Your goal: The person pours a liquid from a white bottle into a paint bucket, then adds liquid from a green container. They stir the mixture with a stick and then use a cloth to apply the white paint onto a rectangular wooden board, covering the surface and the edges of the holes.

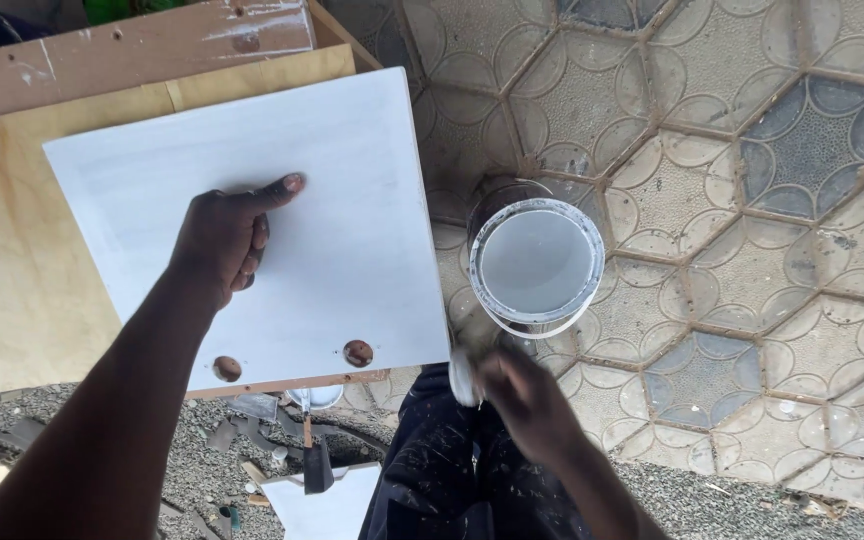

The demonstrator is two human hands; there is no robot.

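Note:
A white painted board [342,200] with two round holes near its front edge lies on a bare plywood sheet [12,270]. My left hand [227,235] rests on the middle of the white board, fingers curled and the thumb stretched out. My right hand [517,395] is blurred below an open bucket of white paint [537,262] and grips a small white object [462,375] whose kind I cannot tell. The bucket stands on the floor just right of the board.
Patterned hexagon floor tiles [732,200] fill the right side. Gravel with scraps and a dark-handled tool [314,465] lies below the board. A white panel piece [327,505] sits by my paint-spattered dark trousers [432,470]. A brown wooden board [132,45] lies at the top left.

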